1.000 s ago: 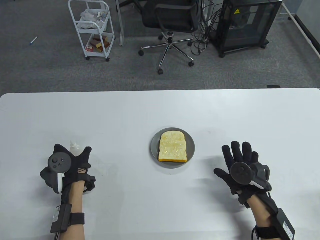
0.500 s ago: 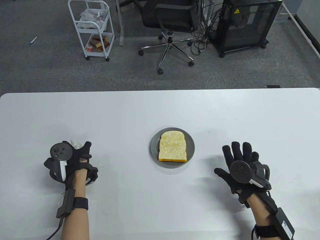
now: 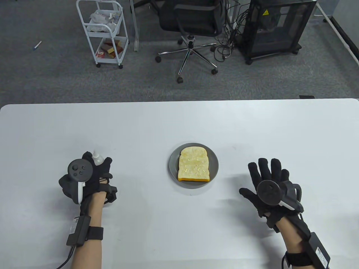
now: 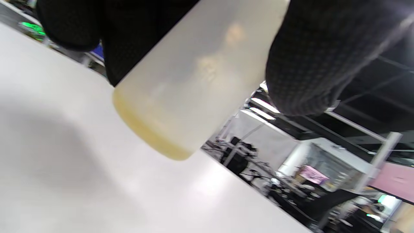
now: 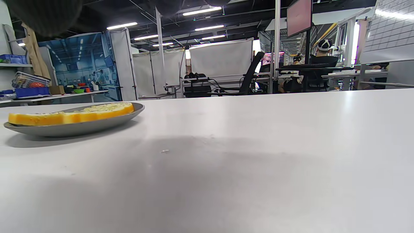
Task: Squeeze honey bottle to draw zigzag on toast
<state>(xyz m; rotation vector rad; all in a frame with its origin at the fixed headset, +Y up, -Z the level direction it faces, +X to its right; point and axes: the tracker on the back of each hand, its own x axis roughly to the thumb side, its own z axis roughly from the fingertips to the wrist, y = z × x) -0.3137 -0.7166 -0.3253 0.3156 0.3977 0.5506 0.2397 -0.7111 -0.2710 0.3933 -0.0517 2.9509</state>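
A slice of toast (image 3: 193, 164) lies on a grey plate (image 3: 173, 162) at the middle of the white table; both show in the right wrist view, the toast (image 5: 74, 115) on the plate (image 5: 81, 127). My left hand (image 3: 89, 176) grips a translucent honey bottle (image 3: 98, 158) at the table's left, nozzle pointing up. In the left wrist view the bottle (image 4: 190, 84) is held between my fingers (image 4: 317, 58), its base lifted off the table, a thin layer of honey at the bottom. My right hand (image 3: 266, 179) lies flat on the table right of the plate, fingers spread, holding nothing.
Beyond the table's far edge stand a white trolley (image 3: 103, 30), an office chair (image 3: 193, 25) and a black cabinet (image 3: 274, 28) on the grey carpet.
My left hand has moved right toward the plate with the honey bottle and lifted it off the table. My right hand has stayed in place.
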